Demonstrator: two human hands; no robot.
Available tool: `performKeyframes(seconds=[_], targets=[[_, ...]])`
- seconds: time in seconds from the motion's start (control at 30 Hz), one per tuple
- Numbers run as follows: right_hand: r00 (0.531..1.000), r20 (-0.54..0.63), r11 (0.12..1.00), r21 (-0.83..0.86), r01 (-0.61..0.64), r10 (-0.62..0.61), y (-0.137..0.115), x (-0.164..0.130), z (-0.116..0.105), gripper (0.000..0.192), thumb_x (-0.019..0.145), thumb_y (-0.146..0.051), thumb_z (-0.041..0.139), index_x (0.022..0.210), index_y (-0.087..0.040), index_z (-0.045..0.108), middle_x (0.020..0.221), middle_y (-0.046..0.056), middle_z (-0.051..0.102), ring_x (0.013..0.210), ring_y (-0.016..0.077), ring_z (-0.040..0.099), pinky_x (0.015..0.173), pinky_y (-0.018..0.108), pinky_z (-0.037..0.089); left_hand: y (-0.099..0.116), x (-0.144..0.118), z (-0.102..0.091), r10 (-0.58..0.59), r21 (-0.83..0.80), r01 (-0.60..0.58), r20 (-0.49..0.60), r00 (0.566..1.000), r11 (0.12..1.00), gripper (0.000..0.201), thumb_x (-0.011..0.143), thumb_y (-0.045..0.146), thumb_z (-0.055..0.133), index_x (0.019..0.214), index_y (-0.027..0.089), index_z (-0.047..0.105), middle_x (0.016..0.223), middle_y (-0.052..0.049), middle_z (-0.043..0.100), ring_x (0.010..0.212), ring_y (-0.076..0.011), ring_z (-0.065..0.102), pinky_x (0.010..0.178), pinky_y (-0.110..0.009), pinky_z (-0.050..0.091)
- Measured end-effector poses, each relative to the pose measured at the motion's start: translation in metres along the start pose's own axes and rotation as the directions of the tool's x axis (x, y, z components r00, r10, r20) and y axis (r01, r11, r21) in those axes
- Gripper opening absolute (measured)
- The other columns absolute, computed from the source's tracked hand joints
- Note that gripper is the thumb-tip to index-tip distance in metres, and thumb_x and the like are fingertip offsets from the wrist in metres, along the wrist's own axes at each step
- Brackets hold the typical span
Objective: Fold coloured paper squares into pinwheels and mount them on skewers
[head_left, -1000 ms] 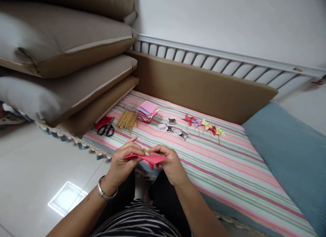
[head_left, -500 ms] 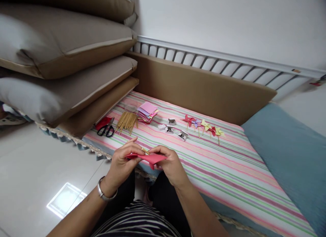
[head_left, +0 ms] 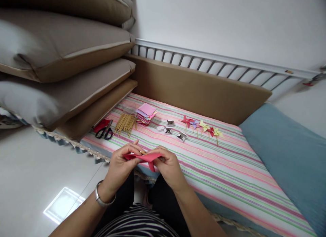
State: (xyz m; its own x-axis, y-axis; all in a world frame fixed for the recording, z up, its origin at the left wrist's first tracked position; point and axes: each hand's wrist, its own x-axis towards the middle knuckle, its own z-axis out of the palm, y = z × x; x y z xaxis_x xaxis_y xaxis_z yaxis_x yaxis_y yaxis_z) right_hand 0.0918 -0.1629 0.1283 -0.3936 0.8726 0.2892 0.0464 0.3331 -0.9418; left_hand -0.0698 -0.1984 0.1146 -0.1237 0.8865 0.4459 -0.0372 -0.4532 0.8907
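Observation:
A folded red paper piece (head_left: 145, 158) is held between both hands over the near edge of the striped bed sheet (head_left: 229, 175). My left hand (head_left: 122, 165) pinches its left end and wears a silver bracelet. My right hand (head_left: 168, 167) pinches its right end. A thin wooden stick tip (head_left: 142, 151) shows above the paper between the fingers. On the sheet beyond lie a bundle of wooden sticks (head_left: 125, 123), a stack of coloured paper squares (head_left: 146, 113) and a row of finished paper pinwheels (head_left: 201, 126).
Black-handled scissors (head_left: 104, 132) lie at the sheet's left edge beside stacked brown cushions (head_left: 63, 70). Small silver boxes (head_left: 171, 129) sit mid-sheet. A brown padded board (head_left: 198, 87) and white railing (head_left: 219, 65) run behind. A blue mattress (head_left: 290, 152) lies to the right.
Both hands stay on the red paper and have drawn slightly closer together. The view has tipped a little, shifting everything slightly left and down.

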Motion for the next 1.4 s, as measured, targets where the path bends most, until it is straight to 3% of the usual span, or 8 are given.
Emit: performKeyframes(seconds=[0.4,0.63,0.87,0.97,1.07,1.2,1.4], targets=[[1.0,0.008,1.0,0.013,-0.027,0.027,0.002,-0.003,0.001,0.011,0.079,-0.027,0.062,0.08,-0.022,0.071,0.074,0.003,0.059,0.072,0.0159,0.055,0.067,0.028,0.043,0.0,-0.002,0.0,-0.005,0.013,0.005,-0.041,0.999,1.0,0.011,0.07,0.014,0.07,0.068,0.022,0.064,0.072,0.002,0.068,0.07,-0.0151,0.064,0.107,-0.047,0.028],[0.998,-0.023,0.999,0.019,-0.05,0.05,0.003,-0.002,0.003,0.009,0.077,-0.023,0.062,0.077,-0.021,0.071,0.071,0.001,0.056,0.069,0.014,0.053,0.064,0.026,0.043,-0.003,-0.002,0.002,-0.072,-0.056,0.067,-0.088,0.994,0.996,0.01,0.068,0.014,0.071,0.067,0.022,0.064,0.082,-0.001,0.067,0.084,-0.0169,0.062,0.106,-0.045,0.031],[0.993,-0.054,0.992,0.08,-0.097,0.102,-0.001,0.005,0.002,0.01,0.07,-0.017,0.062,0.073,-0.019,0.071,0.072,0.001,0.06,0.068,0.0127,0.056,0.066,0.025,0.045,-0.012,0.005,0.006,-0.166,-0.151,0.156,-0.052,0.985,0.976,0.01,0.065,0.014,0.072,0.063,0.021,0.065,0.07,0.001,0.065,0.079,-0.0168,0.061,0.106,-0.045,0.032],[0.987,-0.098,0.984,0.132,-0.117,0.13,0.01,0.006,-0.001,0.008,0.069,-0.018,0.062,0.07,-0.019,0.069,0.07,0.0,0.061,0.067,0.0122,0.056,0.065,0.024,0.045,-0.019,0.011,0.013,-0.232,-0.197,0.219,-0.047,0.972,0.956,0.011,0.061,0.015,0.075,0.061,0.02,0.065,0.071,-0.001,0.067,0.082,-0.0182,0.062,0.098,-0.042,0.039],[0.968,-0.151,0.971,0.163,-0.176,0.2,0.024,0.007,-0.008,0.008,0.066,-0.019,0.061,0.071,-0.017,0.068,0.065,-0.001,0.062,0.062,0.0112,0.055,0.06,0.023,0.045,-0.026,0.018,0.023,-0.315,-0.238,0.298,-0.037,0.948,0.925,0.013,0.058,0.016,0.076,0.057,0.017,0.063,0.066,-0.001,0.065,0.077,-0.0181,0.063,0.079,-0.033,0.049],[0.944,-0.188,0.954,0.183,-0.239,0.272,0.038,0.015,-0.025,0.01,0.063,-0.019,0.06,0.07,-0.015,0.067,0.057,-0.003,0.061,0.053,0.0093,0.052,0.053,0.021,0.042,-0.036,0.034,0.043,-0.389,-0.316,0.366,-0.011,0.921,0.875,0.017,0.054,0.016,0.078,0.056,0.015,0.061,0.061,0.0,0.061,0.058,-0.0119,0.058,0.053,-0.022,0.045],[0.923,-0.248,0.948,0.2,-0.248,0.294,0.064,0.046,-0.055,0.012,0.062,-0.018,0.059,0.068,-0.014,0.068,0.052,-0.004,0.056,0.047,0.0072,0.046,0.046,0.019,0.036,-0.076,0.075,0.067,-0.351,-0.337,0.329,-0.003,0.937,0.882,0.018,0.052,0.016,0.078,0.055,0.014,0.06,0.067,-0.001,0.063,0.066,-0.0131,0.06,0.061,-0.024,0.047]])
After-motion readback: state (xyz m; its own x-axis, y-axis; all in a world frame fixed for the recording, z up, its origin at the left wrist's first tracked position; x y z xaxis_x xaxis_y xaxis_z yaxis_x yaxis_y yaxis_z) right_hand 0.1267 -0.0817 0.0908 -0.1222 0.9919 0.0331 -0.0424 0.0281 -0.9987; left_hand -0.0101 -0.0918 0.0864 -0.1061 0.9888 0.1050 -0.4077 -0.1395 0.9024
